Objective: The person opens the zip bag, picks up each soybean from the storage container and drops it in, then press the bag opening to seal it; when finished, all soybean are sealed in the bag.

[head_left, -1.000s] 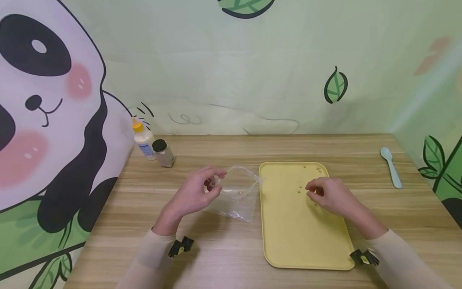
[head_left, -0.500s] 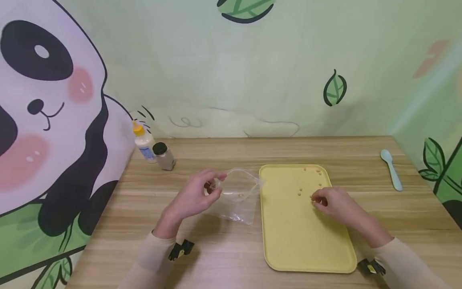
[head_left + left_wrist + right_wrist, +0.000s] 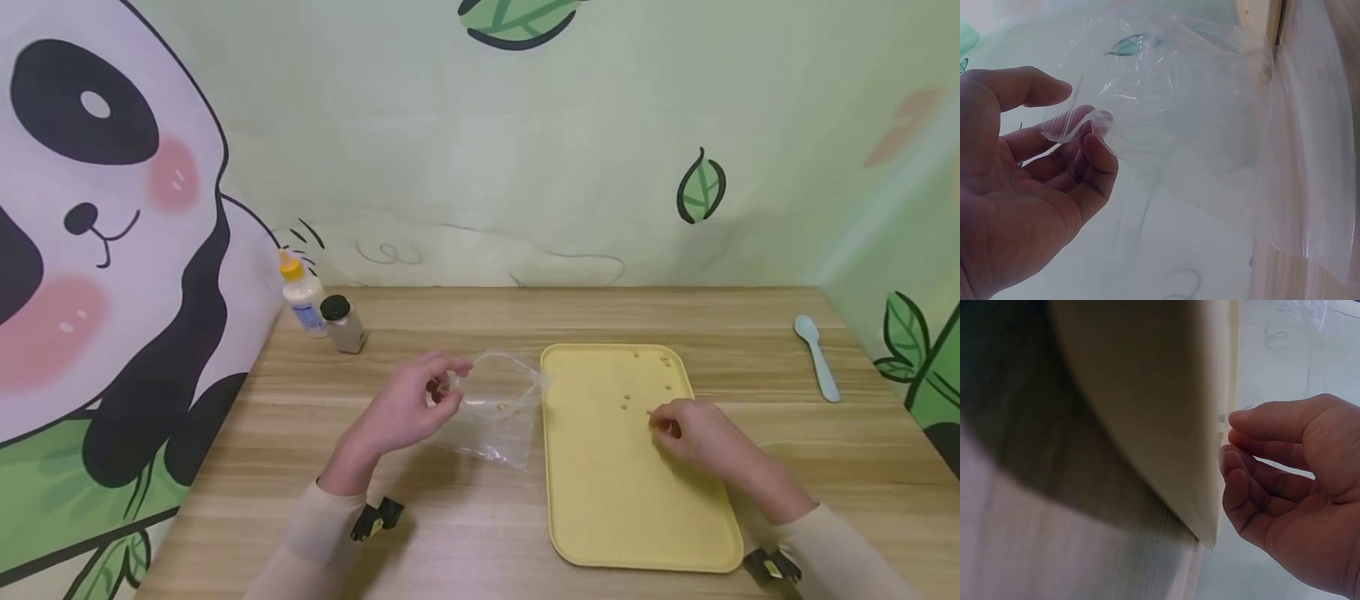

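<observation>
My left hand (image 3: 412, 404) grips the edge of a clear plastic zip bag (image 3: 491, 437), whose mouth gapes open beside the tray. In the left wrist view, curled fingers (image 3: 1100, 165) hold the bag's corner. Small tan pieces, perhaps beans, show through the bag. Over a yellow tray (image 3: 622, 500), my right hand (image 3: 697, 429) has its thumb and fingertips close together at the surface. One small tan bean (image 3: 649, 412) lies right at those fingertips; whether anything is pinched between them is hidden. Several more beans (image 3: 626, 402) are scattered on the tray's far half.
A light blue spoon (image 3: 817, 358) lies at the far right of the wooden table (image 3: 450, 525). Back left stand a white bottle with a yellow cap (image 3: 303, 300) and a small jar with a black lid (image 3: 345, 327). A printed wall backdrop (image 3: 525, 167) borders the table.
My right hand has moved slightly right and nearer me over the tray, its fingertips drawing closer together. A bean once by the hand now lies uncovered. The left hand and bag hold still.
</observation>
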`<state>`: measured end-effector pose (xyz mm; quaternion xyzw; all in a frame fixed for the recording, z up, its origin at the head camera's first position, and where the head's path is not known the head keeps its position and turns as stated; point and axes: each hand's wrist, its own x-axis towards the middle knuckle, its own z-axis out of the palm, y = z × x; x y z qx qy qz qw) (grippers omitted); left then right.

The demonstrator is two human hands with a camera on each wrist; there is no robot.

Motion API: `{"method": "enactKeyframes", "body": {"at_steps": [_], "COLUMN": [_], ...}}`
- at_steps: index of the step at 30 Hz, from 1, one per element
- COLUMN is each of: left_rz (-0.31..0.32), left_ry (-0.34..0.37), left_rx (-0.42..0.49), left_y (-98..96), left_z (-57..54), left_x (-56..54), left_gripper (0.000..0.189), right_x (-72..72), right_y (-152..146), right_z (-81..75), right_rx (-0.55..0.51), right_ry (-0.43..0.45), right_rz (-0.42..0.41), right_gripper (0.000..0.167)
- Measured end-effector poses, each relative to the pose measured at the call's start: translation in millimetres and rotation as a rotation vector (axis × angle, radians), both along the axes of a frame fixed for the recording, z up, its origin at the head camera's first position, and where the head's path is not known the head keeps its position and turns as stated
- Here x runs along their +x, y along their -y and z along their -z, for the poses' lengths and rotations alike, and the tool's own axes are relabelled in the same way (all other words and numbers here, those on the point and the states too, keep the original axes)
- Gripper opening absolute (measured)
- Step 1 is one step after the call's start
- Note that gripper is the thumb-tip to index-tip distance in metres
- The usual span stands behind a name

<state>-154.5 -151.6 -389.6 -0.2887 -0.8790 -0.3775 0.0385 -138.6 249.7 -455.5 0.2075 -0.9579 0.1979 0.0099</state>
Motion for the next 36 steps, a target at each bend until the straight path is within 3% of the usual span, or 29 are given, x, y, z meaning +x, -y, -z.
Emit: {"method": "enactKeyframes", "body": {"at_steps": [9,36], "left_rz": [-0.003,-0.001], "left_ry": [-0.013,-0.019], "left_rx": [0.0,-0.001], "left_y": [0.2,-1.0], "left_z": [-0.5,-0.6], "left_x": [0.7,1.1], "left_gripper": [0.031,0.032], "right_x": [1.5,-0.2], "right_y": [1.3,-0.9], "right_z": [2.9,5.1], "right_rx": [0.023,0.069], "right_ry": [0.065,0.04], "right_rz": [0.014,-0.015], "right_gripper": [0.007,0.003]}}
